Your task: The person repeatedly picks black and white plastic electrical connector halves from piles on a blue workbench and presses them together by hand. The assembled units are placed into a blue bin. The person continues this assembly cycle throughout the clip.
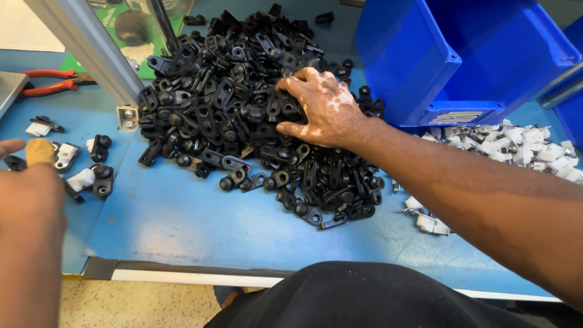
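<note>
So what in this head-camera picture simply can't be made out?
- Right hand: fingertips buried in the heap of small black plastic clips; any grip is hidden.
- Left hand: blurred, cut by the left edge.
- Open blue plastic bin: contents unseen, cut by the top edge.
- Small white plastic clips: too small for detail.

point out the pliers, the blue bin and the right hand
pliers (48,82), head view, on the red handles
blue bin (419,73), head view, on its front wall
right hand (325,112), head view, on its back
</note>
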